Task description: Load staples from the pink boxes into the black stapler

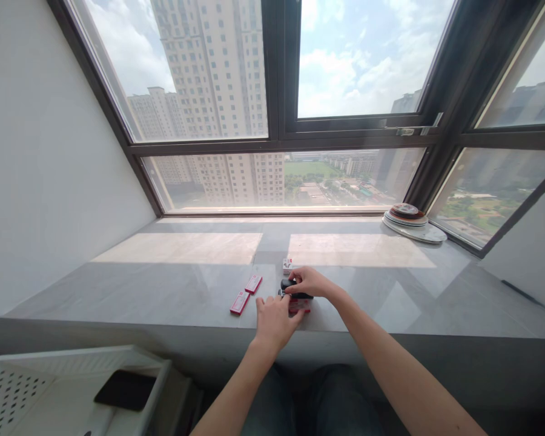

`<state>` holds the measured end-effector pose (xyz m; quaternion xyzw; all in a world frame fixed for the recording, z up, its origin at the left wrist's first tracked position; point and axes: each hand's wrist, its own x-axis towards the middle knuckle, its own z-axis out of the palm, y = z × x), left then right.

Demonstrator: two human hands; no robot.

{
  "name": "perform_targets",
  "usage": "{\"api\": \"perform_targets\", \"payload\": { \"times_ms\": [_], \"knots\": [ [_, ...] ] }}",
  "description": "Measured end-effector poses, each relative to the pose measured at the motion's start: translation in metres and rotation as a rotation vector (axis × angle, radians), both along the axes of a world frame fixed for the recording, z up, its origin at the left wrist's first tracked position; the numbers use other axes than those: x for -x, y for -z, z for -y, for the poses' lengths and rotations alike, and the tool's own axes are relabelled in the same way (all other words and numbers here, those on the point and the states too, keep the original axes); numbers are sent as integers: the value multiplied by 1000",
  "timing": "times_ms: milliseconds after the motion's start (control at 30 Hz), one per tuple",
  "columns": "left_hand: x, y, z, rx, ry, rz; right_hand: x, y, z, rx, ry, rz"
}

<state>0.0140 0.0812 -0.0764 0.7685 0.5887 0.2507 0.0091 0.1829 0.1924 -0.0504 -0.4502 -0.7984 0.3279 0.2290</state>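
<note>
A black stapler-like object [303, 295] lies on the grey stone sill, with a red and white box [300, 306] just in front of it. My right hand [311, 282] pinches the black object from above. At its left end, the fingertips of my left hand [275, 318] press near a small metallic part, while the thumb touches the red box. What lies between the left fingertips is too small to make out. Two more red and white boxes, one farther back [254, 284] and one nearer [240, 303], lie to the left. Behind my hands stands a small white box [287, 265].
Stacked plates [406, 219] sit in the sill's right back corner against the window frame [277, 145]. Below the sill [163, 290] at the left is a white plastic basket [163, 387] with a black flat object [125, 390] in it. My knees are under the front edge.
</note>
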Motion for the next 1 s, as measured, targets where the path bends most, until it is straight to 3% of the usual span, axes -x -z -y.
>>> {"api": "perform_targets", "payload": {
  "times_ms": [133, 233, 467, 567, 633, 800, 1000],
  "knots": [
    [-6, -1, 6, -12, 96, -9, 6, 0, -1, -57, 28, 107],
    [4, -1, 7, -10, 97, 3, 5, 3, -1, -69, 39, 120],
    [80, -2, 0, -81, -152, 15, 2, 9, 0, -78, 61, 117],
    [107, 1, -6, -92, -194, 47, 2, 9, 0, -67, 58, 105],
    [118, 5, -13, -91, -145, 84, 2, 9, 0, -56, 67, 100],
    [126, 17, -29, -20, 119, 217, 6, 5, 5, -54, 120, 119],
    [110, 31, -36, 10, 140, 253, -18, 7, 14, -115, 298, 301]
  ]
}}
